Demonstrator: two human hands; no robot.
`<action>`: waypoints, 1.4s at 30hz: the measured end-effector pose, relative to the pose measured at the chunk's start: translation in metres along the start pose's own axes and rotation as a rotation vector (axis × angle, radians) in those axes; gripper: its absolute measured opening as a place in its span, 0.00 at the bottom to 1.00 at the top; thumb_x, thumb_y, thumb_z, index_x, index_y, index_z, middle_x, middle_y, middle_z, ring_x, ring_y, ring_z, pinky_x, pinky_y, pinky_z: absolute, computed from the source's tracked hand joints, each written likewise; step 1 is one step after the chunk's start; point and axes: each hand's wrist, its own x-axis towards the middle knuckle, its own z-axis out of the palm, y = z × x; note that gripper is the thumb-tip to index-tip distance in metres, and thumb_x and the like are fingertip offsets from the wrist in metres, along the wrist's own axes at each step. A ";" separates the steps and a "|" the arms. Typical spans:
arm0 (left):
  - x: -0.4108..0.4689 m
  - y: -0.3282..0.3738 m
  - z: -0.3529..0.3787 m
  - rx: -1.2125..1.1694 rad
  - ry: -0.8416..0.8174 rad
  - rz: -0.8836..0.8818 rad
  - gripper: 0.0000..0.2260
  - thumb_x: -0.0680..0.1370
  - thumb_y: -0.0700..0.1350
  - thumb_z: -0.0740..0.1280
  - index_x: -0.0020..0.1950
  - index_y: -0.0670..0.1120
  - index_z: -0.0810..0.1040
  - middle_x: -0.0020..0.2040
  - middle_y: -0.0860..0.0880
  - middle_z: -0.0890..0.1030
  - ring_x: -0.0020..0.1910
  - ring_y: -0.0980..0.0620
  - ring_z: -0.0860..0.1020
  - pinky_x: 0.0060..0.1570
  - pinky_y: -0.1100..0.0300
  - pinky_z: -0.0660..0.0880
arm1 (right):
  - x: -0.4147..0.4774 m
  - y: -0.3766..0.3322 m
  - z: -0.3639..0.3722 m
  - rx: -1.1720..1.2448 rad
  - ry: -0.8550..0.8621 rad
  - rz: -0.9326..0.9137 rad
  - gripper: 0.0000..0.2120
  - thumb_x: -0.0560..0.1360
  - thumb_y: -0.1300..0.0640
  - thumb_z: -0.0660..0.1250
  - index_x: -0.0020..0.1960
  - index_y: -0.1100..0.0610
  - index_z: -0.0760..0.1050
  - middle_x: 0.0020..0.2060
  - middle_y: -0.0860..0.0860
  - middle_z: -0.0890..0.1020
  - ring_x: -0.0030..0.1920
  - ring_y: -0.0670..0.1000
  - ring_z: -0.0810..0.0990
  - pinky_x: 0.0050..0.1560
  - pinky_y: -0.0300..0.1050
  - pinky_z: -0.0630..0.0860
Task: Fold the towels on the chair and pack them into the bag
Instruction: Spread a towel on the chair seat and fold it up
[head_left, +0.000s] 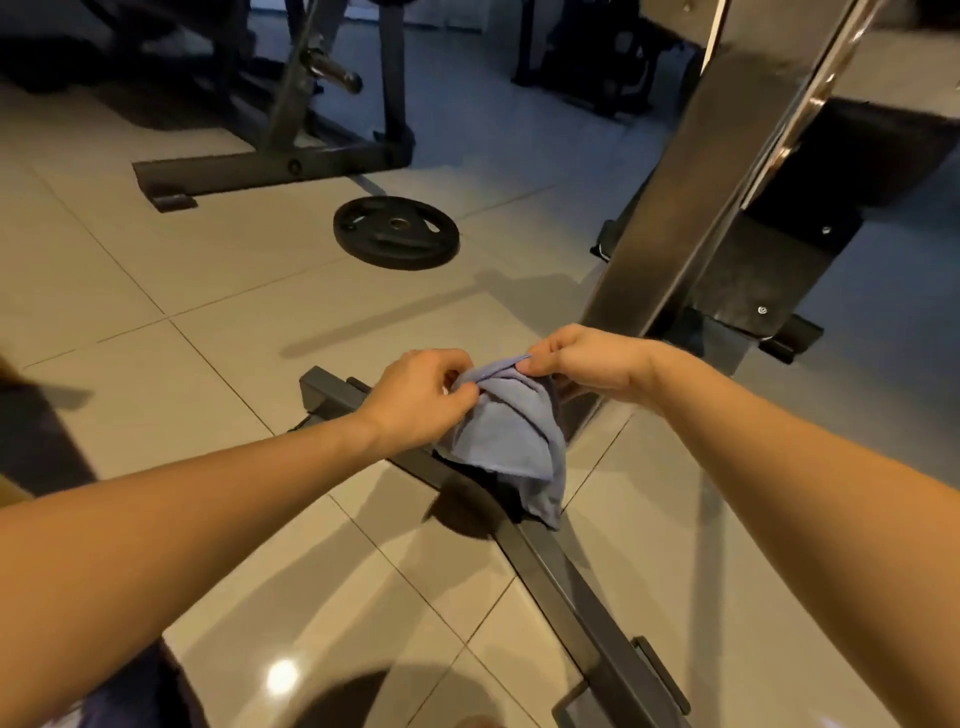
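Soft blue cloth, the towel (511, 441) hangs limp in the air above a grey steel floor bar (550, 566), its upper edge pinched by the left hand (421, 400) and the right hand (587, 366) set close together. It looks light and floppy, so the corners are probably the best hold for a clean fold. A black weight plate (396, 233) lies well beyond on the tiled floor (156, 405), the slanted bench frame (691, 208) rises close on the right, and neither chair nor bag shows.

text: none legible | labels: none | numbers: none
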 end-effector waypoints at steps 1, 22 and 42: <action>-0.007 0.012 -0.023 -0.037 0.028 -0.030 0.06 0.76 0.50 0.65 0.42 0.50 0.79 0.38 0.50 0.81 0.41 0.47 0.80 0.41 0.46 0.79 | -0.010 -0.021 -0.001 0.002 0.023 -0.033 0.14 0.83 0.52 0.64 0.59 0.60 0.83 0.54 0.57 0.86 0.58 0.59 0.82 0.63 0.55 0.79; -0.276 0.076 -0.406 -0.031 0.498 -0.285 0.10 0.76 0.39 0.69 0.35 0.47 0.83 0.32 0.50 0.79 0.35 0.56 0.73 0.40 0.58 0.69 | -0.114 -0.345 0.120 0.120 0.415 -0.633 0.24 0.78 0.47 0.71 0.32 0.63 0.70 0.28 0.57 0.69 0.30 0.47 0.67 0.33 0.39 0.64; -0.444 0.011 -0.509 -0.771 0.867 -0.689 0.11 0.77 0.52 0.72 0.43 0.45 0.86 0.47 0.40 0.86 0.36 0.45 0.85 0.46 0.50 0.77 | -0.081 -0.463 0.194 0.044 0.299 -0.546 0.27 0.78 0.48 0.72 0.60 0.73 0.77 0.53 0.75 0.76 0.44 0.58 0.75 0.47 0.50 0.71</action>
